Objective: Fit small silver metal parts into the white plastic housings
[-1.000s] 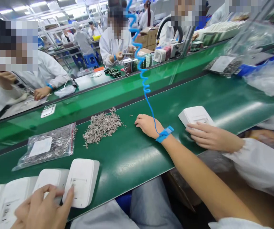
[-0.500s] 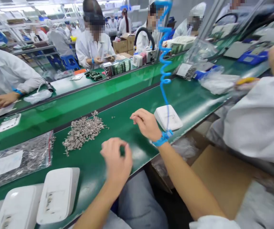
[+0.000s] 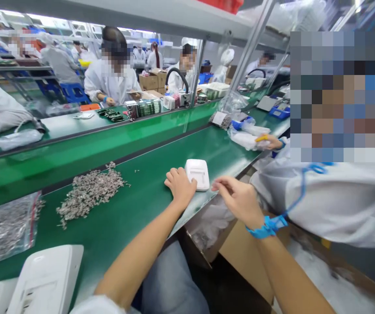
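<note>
The small white rectangular plastic casing (image 3: 197, 174) lies flat on the green conveyor belt (image 3: 135, 209), near its front edge. My left hand (image 3: 181, 186) rests beside it, knuckles curled, touching its left side. My right hand (image 3: 239, 198) hovers just right of it, fingers loosely bent, gripping nothing. A heap of small silvery metal parts (image 3: 89, 192) lies further left.

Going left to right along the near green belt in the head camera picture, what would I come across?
Clear bag of small metal parts → loose pile of small metal parts → left hand → small white plastic housing → right hand with a blue wrist strap.
</note>
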A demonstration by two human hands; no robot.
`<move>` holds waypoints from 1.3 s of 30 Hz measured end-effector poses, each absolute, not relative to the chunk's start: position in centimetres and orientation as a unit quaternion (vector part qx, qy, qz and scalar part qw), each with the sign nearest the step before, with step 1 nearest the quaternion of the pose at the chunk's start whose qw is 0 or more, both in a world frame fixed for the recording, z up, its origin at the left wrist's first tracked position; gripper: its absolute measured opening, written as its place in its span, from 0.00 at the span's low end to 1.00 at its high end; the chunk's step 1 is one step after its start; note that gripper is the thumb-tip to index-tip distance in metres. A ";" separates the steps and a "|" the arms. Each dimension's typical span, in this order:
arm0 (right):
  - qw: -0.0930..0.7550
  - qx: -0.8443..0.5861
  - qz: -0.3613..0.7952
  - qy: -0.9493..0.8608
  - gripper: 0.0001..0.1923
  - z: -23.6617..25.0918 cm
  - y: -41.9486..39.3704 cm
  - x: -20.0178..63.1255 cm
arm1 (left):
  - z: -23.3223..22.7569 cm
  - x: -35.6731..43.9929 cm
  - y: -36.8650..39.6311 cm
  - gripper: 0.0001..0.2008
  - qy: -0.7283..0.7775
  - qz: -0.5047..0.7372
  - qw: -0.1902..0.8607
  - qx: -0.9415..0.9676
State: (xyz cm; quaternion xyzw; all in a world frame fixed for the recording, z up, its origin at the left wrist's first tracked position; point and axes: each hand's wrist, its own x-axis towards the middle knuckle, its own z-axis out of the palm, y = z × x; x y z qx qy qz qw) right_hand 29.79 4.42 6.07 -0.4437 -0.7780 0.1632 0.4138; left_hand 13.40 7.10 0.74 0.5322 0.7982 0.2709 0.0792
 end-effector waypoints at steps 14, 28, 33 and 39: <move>0.184 -0.178 0.095 -0.962 0.06 4.5 10.5 18.3 | -0.3 3.7 2.0 0.07 0.769 0.326 0.161 0.527; 0.127 -0.176 0.076 -0.973 0.05 2.4 11.6 17.6 | -0.7 3.5 2.6 0.04 0.757 0.357 0.176 0.518; 0.121 -0.197 0.115 -0.966 0.03 2.3 12.5 17.3 | -0.7 3.7 2.3 0.03 0.758 0.346 0.163 0.527; 0.171 -0.122 0.057 -0.976 0.08 2.1 11.6 20.3 | -0.8 3.7 2.2 0.03 0.756 0.347 0.170 0.528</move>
